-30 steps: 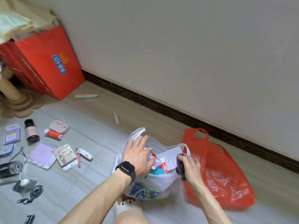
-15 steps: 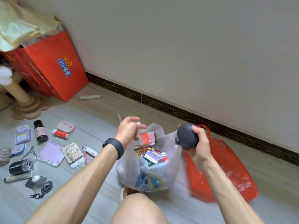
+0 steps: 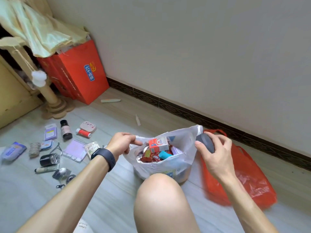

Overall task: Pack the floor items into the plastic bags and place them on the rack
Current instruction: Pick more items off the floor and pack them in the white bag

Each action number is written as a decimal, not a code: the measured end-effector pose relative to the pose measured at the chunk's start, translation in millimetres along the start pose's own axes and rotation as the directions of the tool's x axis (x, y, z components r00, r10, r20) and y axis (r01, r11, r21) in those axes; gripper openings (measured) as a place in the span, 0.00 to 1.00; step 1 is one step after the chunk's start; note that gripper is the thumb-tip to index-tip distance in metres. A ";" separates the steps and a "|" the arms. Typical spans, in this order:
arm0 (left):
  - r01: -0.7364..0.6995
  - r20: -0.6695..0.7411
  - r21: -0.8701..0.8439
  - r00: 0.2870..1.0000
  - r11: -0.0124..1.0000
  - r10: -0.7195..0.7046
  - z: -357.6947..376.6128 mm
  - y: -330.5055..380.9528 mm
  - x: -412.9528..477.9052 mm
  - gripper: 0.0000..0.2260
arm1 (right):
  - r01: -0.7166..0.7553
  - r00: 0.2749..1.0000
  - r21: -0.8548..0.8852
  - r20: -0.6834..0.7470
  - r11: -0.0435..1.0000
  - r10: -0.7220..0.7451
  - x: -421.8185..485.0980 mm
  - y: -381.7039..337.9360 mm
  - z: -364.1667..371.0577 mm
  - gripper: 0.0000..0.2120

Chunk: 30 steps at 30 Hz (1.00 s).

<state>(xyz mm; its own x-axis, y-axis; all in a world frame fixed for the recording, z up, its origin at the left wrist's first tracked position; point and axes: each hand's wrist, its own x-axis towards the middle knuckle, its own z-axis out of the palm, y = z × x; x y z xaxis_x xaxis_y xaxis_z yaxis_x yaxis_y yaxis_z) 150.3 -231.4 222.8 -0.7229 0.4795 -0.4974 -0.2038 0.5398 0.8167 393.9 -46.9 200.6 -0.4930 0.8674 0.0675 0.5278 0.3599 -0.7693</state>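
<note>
A white plastic bag (image 3: 181, 158) stands open on the floor in front of my knee, filled with a red-and-white carton (image 3: 158, 144), snack packets and a teal item. My left hand (image 3: 122, 143) pinches the bag's left handle. My right hand (image 3: 213, 153) holds a dark grey rounded object (image 3: 204, 142) against the bag's right handle. An orange plastic bag (image 3: 249, 180) lies flat on the floor to the right. Several small items remain on the floor at left: a dark bottle (image 3: 66, 129), a lilac notebook (image 3: 74, 149), a black mini fan (image 3: 49, 159).
A red paper gift bag (image 3: 79, 76) leans against the wall at the back left, beside a beige post (image 3: 48, 96) and draped cloth. A pale stick (image 3: 110, 100) and a small tube (image 3: 138, 120) lie near the dark skirting board. My bare knee (image 3: 161, 195) is in the foreground.
The bag's mouth has been pulled wider between my hands. My right hand with the grey object has dropped slightly toward the right handle. The view has shifted, showing more of the left.
</note>
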 end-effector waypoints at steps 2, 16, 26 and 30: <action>0.024 0.033 0.037 0.999 0.999 -0.026 -4.6 2.8 -5.9 0.08 | 0.158 0.986 -0.054 -0.041 0.986 -0.160 -9.3 -21.8 13.4 0.32; -0.004 0.114 0.011 0.993 1.000 0.002 -5.2 0.6 -11.0 0.12 | 0.746 0.537 -0.288 0.794 0.601 -0.286 14.5 -0.3 162.6 0.23; 0.029 0.106 0.023 0.994 0.999 -0.031 -5.4 2.0 2.9 0.08 | 0.130 0.966 -0.424 -0.149 0.896 -0.211 29.8 21.1 68.1 0.37; 0.052 0.157 0.041 0.986 0.998 -0.057 5.8 11.0 3.5 0.07 | -0.233 0.962 -0.114 0.118 0.966 0.246 46.1 16.8 51.8 0.13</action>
<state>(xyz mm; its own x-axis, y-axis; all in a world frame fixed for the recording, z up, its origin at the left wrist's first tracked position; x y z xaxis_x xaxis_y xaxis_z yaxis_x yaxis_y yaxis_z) 149.4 -219.7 228.3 -0.5971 0.5506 -0.5833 -0.2139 0.5916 0.7773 344.2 -18.7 157.9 -0.4259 0.8826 -0.1993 0.7035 0.1845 -0.6863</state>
